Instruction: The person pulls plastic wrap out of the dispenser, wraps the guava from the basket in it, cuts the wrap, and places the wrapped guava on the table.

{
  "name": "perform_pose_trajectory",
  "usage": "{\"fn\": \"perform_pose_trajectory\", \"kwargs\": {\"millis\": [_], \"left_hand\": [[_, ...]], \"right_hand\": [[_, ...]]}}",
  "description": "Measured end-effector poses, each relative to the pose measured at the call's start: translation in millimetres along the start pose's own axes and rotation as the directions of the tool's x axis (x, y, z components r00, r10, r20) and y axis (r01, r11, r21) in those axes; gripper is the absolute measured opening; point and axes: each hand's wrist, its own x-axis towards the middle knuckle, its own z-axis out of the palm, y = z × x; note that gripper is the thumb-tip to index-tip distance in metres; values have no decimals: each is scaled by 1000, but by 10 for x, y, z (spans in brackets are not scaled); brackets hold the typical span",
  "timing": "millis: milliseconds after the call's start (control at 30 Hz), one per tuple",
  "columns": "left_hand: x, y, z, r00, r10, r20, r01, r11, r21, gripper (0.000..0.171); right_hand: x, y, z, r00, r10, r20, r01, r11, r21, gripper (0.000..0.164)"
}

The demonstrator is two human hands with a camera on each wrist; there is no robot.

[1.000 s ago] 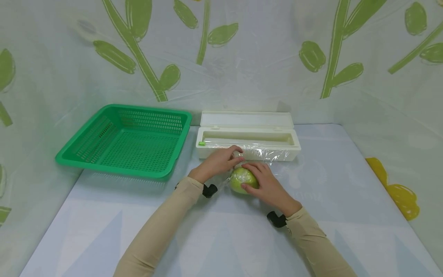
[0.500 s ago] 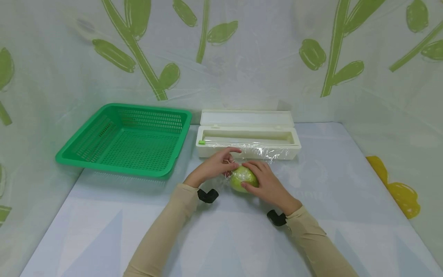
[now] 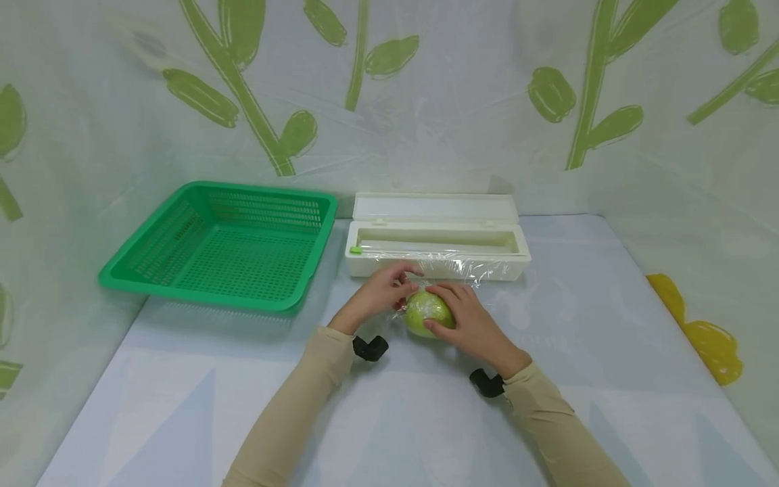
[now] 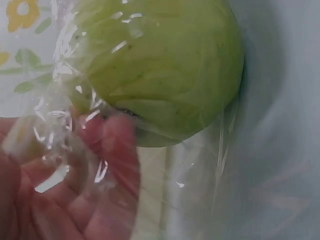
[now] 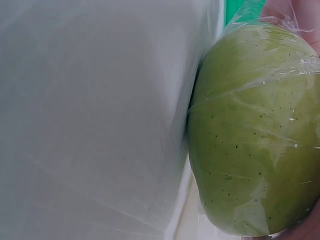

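A green, dark-specked fruit [image 3: 427, 312], partly covered in clear cling film, sits on the table in front of the white dispenser. My right hand [image 3: 468, 321] grips it from the right, thumb at the near side and fingers over the top. On the left, my left hand [image 3: 380, 294] pinches gathered cling film [image 4: 55, 125] beside the fruit, its fingertips close to the fruit's end. In the right wrist view the fruit [image 5: 255, 135] shows taut film creases across its skin. Film [image 3: 453, 266] stretches from the dispenser's front toward the fruit.
The white cling film dispenser [image 3: 438, 267] stands with its lid [image 3: 435, 207] raised; a green slider [image 3: 356, 249] is at its left end. To the left is a green perforated basket [image 3: 298, 301]. A leaf-patterned sheet [image 3: 426, 149] hangs behind the table [image 3: 389, 419].
My left hand shifts left and a little toward me, then slightly back to the right, staying at the film beside the fruit. My right hand and the fruit stay nearly still.
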Motion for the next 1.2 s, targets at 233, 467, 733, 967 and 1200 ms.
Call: {"fn": "perform_pose_trajectory", "kwargs": {"millis": [233,467,733,967,1200], "left_hand": [[-96,-6,24,997,-52,-55,53,999,10,28],[-169,64,5,994,-71,-85,76,995,59,41],[-123,40,69,994,-18,-106,33,989,147,17],[-105,17,116,989,0,-146,38,966,255,27],[-107,8,112,987,56,-153,4,931,364,34]], "right_hand": [[-10,-23,-18,1000,16,18,-16,1000,17,58],[9,-17,-13,1000,14,14,-14,1000,5,58],[1,-24,-23,999,28,25,-28,999,15,59],[14,-32,-52,999,26,31,-26,1000,4,65],[42,-65,-95,996,53,73,-55,998,29,69]]}}
